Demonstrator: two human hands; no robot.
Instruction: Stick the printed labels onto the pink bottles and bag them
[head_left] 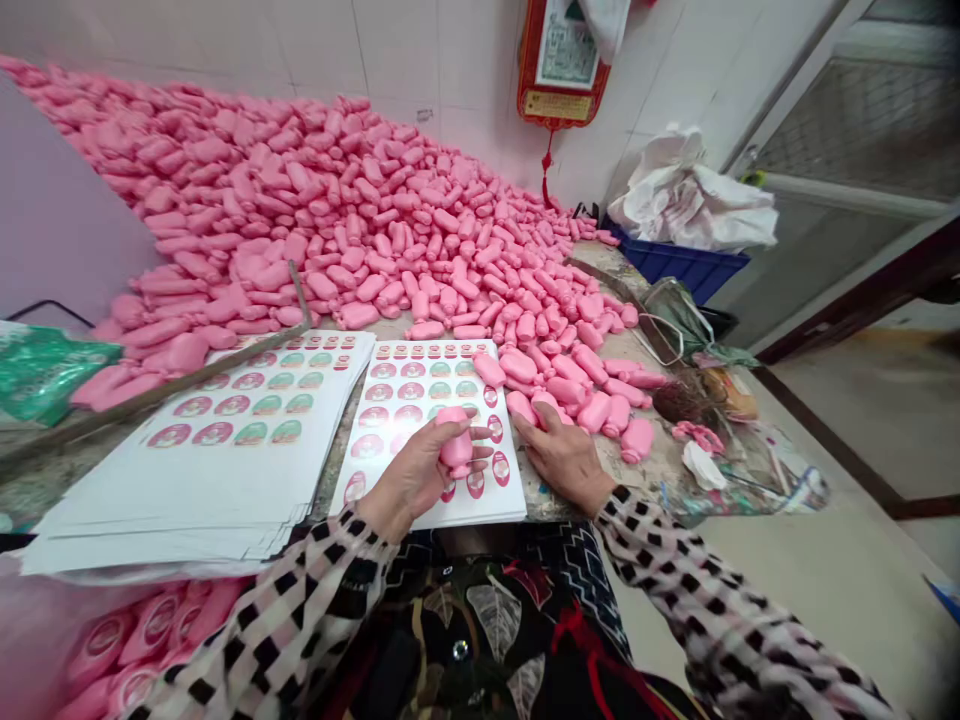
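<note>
My left hand (pixel 416 475) is closed round a small pink bottle (pixel 455 445), held upright over a sticker sheet (pixel 420 400) printed with rows of oval labels. My right hand (pixel 562 455) rests at the sheet's right edge beside several loose pink bottles (pixel 592 405); its fingers are curled down on the table and I cannot make out anything in them. A second, thicker stack of sticker sheets (pixel 225 470) lies to the left.
A huge heap of pink bottles (pixel 315 220) covers the table back to the tiled wall. Labelled pink bottles (pixel 127 640) lie at lower left. A blue crate (pixel 679 265) with white bags stands at right, and clutter (pixel 712 430) lines the table's right edge.
</note>
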